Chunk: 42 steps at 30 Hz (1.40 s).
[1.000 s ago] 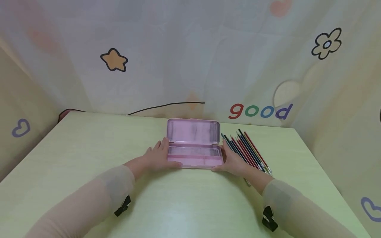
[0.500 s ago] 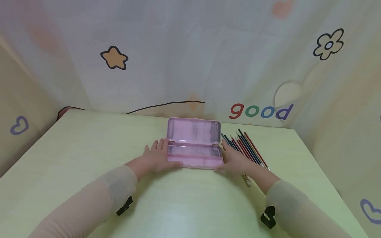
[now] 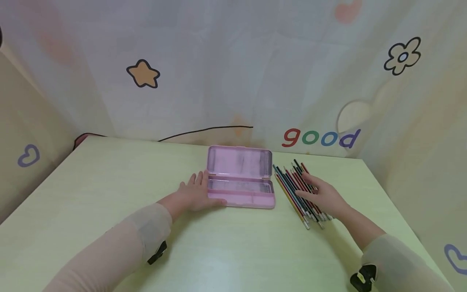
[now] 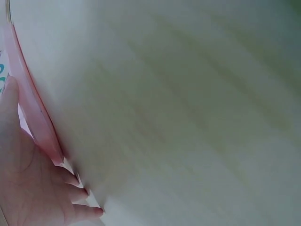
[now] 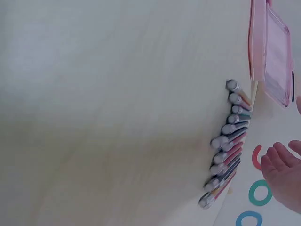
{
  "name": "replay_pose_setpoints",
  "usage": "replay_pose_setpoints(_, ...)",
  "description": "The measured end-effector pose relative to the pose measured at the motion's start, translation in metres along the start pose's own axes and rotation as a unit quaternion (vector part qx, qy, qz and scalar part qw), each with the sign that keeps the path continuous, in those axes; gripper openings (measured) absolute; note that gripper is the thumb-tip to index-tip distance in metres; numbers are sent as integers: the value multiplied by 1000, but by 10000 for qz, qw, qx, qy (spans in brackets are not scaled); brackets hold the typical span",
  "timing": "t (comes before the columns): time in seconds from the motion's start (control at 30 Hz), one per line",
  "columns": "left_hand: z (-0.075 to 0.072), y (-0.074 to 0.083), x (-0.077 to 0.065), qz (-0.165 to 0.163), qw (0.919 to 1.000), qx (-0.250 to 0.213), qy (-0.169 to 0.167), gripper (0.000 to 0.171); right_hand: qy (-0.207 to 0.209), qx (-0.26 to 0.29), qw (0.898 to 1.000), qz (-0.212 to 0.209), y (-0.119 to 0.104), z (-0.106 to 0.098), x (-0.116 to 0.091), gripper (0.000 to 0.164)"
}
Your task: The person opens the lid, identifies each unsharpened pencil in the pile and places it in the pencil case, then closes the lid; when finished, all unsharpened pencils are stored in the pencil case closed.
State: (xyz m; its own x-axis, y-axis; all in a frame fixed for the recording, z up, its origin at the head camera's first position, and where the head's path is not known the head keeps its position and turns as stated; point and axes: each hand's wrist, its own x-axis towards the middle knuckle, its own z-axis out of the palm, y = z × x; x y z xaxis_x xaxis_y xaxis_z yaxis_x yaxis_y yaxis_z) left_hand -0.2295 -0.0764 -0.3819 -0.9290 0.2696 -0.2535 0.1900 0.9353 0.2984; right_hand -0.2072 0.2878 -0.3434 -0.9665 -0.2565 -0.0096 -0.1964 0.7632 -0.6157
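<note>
A pink pencil case (image 3: pixel 240 198) lies on the table with its lid (image 3: pixel 238 161) raised at the back. Its tray shows a long compartment and a divided front strip. My left hand (image 3: pixel 193 197) rests at the case's left end, fingers straight along the side and thumb on the front left corner. To the right of the case several pencils (image 3: pixel 292 190) lie side by side, slanting toward me, their pale ends (image 5: pixel 228 129) nearest. My right hand (image 3: pixel 324 196) hovers over the pencils with fingers extended and spread from the thumb, nothing gripped.
The pale table (image 3: pixel 233 251) extends on both sides. Behind it hangs a printed cloth backdrop (image 3: pixel 219 81) with a star, a flower and the word "good". The table's back edge meets the cloth just behind the raised lid.
My right hand has left the right end of the pencil case and moved right, over the pencils. My left hand has stayed at the case, which remains in place.
</note>
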Motion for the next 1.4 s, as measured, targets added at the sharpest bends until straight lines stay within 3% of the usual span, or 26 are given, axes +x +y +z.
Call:
replay_pose_setpoints(0.37,3,2,1,-15,9999,-149,-27,116,877,441,9914,869,40,-12,-37,62)
replay_pose_setpoints(0.6,0,-1,-1,-60,9999,-158,-26,116,935,473,9863,1275,63,-5,-52,59)
replay_pose_setpoints(0.83,-3,0,-1,-55,9997,-170,-141,116,902,429,9844,1446,71,-1,-57,59)
replay_pose_setpoints(1.13,-6,0,0,54,9988,-415,-252,115,1253,76,9835,1304,77,6,-57,53)
replay_pose_setpoints(1.4,-4,-1,1,50,9991,-303,-302,117,1337,-22,9806,1435,76,6,-57,49)
